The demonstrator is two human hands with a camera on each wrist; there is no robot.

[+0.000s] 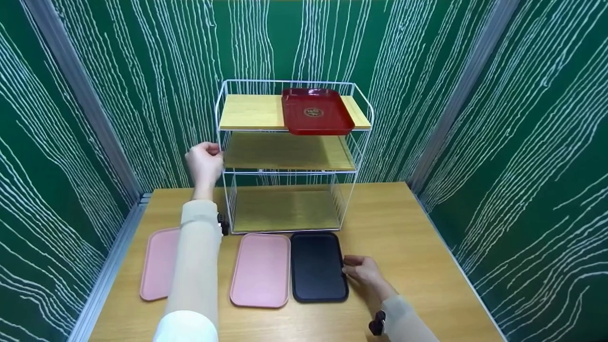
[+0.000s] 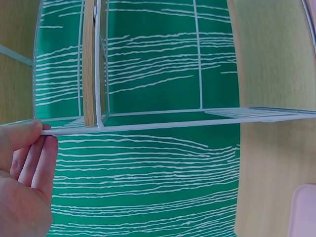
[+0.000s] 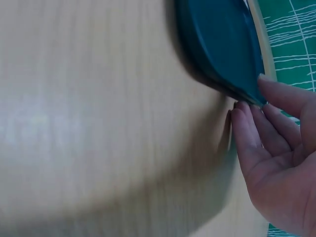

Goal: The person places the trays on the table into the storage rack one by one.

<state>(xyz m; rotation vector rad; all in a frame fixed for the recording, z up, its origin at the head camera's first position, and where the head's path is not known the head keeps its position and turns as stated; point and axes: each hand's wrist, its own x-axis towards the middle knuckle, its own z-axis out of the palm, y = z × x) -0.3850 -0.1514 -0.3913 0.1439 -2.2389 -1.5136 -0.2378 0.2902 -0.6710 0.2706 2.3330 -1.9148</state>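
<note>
A three-tier rack (image 1: 289, 153) of white wire with wooden boards stands at the back of the table. At its left side my left hand (image 1: 205, 164) pinches the front wire post; in the left wrist view, thumb and fingers (image 2: 45, 165) meet around the white wire (image 2: 163, 126). Low at the right, my right hand (image 1: 366, 274) pinches the right edge of a black tray (image 1: 319, 268). The right wrist view shows the thumb over the rim of this tray (image 3: 222, 39), which looks dark teal there, with the other fingers against its edge.
A dark red tray (image 1: 327, 102) lies on the rack's top board, overhanging its front. One pink tray (image 1: 261, 270) lies left of the black one; another pink tray (image 1: 159, 266) is partly hidden by my left sleeve (image 1: 194, 266). Green walls with white lines enclose the wooden table (image 1: 394, 218).
</note>
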